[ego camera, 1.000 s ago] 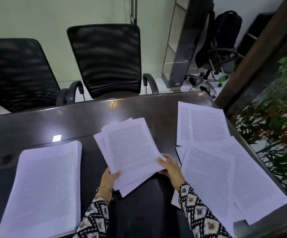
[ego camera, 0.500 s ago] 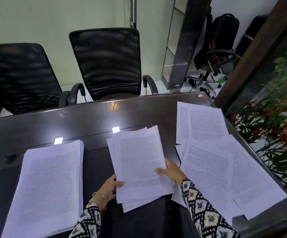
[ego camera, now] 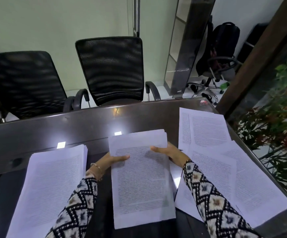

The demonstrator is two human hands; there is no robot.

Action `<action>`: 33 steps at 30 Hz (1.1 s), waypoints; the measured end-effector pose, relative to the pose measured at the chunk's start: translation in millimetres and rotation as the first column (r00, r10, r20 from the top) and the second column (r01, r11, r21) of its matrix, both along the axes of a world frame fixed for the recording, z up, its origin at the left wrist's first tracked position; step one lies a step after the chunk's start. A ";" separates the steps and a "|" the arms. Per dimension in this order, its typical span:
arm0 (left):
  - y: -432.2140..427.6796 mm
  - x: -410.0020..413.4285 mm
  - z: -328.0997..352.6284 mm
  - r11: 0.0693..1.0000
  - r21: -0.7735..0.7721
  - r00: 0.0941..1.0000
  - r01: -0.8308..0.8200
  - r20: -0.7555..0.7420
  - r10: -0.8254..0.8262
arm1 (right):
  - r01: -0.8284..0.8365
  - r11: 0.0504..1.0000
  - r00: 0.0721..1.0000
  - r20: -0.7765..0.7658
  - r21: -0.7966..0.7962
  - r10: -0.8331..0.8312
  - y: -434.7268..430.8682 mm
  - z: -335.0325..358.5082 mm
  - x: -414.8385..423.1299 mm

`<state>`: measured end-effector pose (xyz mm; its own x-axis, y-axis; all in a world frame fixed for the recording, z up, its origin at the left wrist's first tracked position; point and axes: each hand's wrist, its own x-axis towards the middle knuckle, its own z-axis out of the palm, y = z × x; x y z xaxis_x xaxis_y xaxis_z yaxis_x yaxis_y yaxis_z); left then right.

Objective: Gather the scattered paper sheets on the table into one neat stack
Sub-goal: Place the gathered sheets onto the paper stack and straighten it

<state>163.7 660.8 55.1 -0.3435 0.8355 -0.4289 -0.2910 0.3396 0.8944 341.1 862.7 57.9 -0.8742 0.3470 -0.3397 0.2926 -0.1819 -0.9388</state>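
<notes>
A bundle of printed sheets (ego camera: 141, 182) is held in front of me over the dark table (ego camera: 36, 127), squared up and roughly upright in the view. My left hand (ego camera: 112, 160) grips its left edge with the thumb on top. My right hand (ego camera: 170, 152) grips its right edge near the top. A thick neat stack of paper (ego camera: 50, 186) lies on the table to the left. Loose sheets (ego camera: 213, 169) overlap each other on the right, reaching the table's right edge.
Two black mesh chairs (ego camera: 111, 69) stand behind the table's far edge. A shelf unit (ego camera: 183, 48) and another chair with a backpack (ego camera: 223, 48) are at the back right. Plants (ego camera: 279, 117) sit behind glass along the right side.
The fanned, tilted bundle has been turned straight and its sheets drawn together. Both hands have slid up from the bottom corners to the sides near its top.
</notes>
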 end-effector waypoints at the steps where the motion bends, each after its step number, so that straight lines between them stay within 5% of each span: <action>1: 4.2 -2.4 5.7 1.000 -0.002 0.999 -0.012 -0.030 0.012 | -0.031 0.999 1.000 0.001 0.021 0.031 1.1 4.4 -6.1; 5: 2.5 1.6 3.5 0.998 0.021 0.998 -0.062 0.021 0.061 | 0.152 0.979 0.988 0.005 0.135 -0.154 2.8 11.0 -20.5; 9: -24.2 32.4 -33.1 0.979 -0.111 0.978 -0.174 0.096 0.185 | 0.467 0.884 0.883 -0.038 -0.030 -0.468 2.6 -1.4 -20.2; 12: -35.9 47.3 -57.1 0.913 -0.176 0.915 -0.368 0.106 0.389 | 0.391 0.919 0.920 0.037 -0.040 -0.390 -9.1 -25.1 -7.1; 17: -28.7 58.1 -78.3 0.765 -0.245 0.760 -0.596 0.136 0.635 | -0.021 0.997 0.950 0.313 0.070 -0.002 -51.5 -72.9 20.0; 21: -27.9 59.5 -87.6 0.658 -0.286 0.676 -0.696 0.047 0.735 | 0.266 0.963 0.935 0.252 -0.031 -0.250 -58.8 -64.7 25.7; 23: -26.1 62.5 -95.5 0.628 -0.283 0.647 -0.725 0.033 0.762 | 0.393 0.897 0.914 0.192 -0.202 -0.357 -57.8 -66.3 34.1; 25: -22.2 76.9 -102.2 0.666 -0.265 0.667 -0.697 0.101 0.738 | 0.408 0.851 0.913 0.149 -0.331 -0.380 -66.7 -66.5 43.3; 28: -23.9 107.8 -96.0 0.821 -0.258 0.768 -0.510 0.293 0.569 | 0.487 0.827 0.873 0.195 -0.280 -0.448 -74.9 -77.2 57.3; 33: -64.5 52.3 -95.7 0.781 -0.290 0.732 -0.554 0.278 0.622 | 0.309 0.931 0.933 0.252 -0.197 -0.257 -39.4 -69.1 103.9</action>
<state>215.9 596.3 -40.6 -0.5436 0.4136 -0.7304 -0.7564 0.1357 0.6398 445.0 823.2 -11.2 -0.6458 0.4583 -0.6106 0.3898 -0.4897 -0.7799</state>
